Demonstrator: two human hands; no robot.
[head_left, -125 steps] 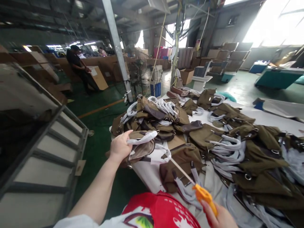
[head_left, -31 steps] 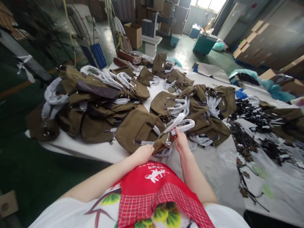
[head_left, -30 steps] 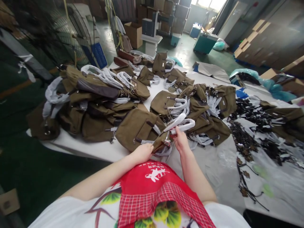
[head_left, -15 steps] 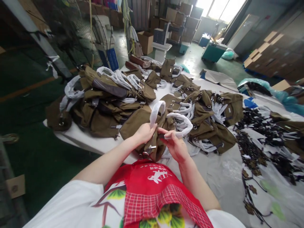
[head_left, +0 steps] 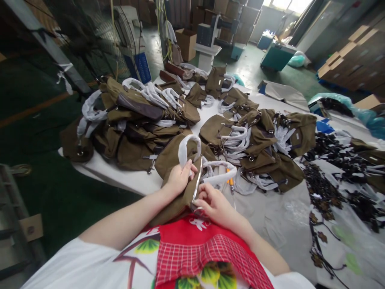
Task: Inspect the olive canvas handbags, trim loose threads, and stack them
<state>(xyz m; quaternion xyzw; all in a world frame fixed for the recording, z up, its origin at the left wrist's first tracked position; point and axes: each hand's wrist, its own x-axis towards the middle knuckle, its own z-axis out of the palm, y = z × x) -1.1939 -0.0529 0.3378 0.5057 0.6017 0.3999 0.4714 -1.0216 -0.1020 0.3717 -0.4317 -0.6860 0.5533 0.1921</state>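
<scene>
At left, a heap of olive-brown canvas bags with white-wrapped handles (head_left: pixel 132 116) covers the white table (head_left: pixel 126 176). Right of it, at the table's near edge against the red apron (head_left: pixel 186 237), is the olive-brown canvas handbag (head_left: pixel 189 193); its long silvery zip (head_left: pixel 197 180) runs near to far, the far end leaning slightly right. The left hand (head_left: pixel 179 176) grips its left rim, beside one upright handle loop. The other loop points right. The right hand (head_left: pixel 214 204) curls at the zip's near end; whether it pinches anything is unclear.

Bags (head_left: pixel 136 106) across the table (head_left: pixel 116 177)
</scene>
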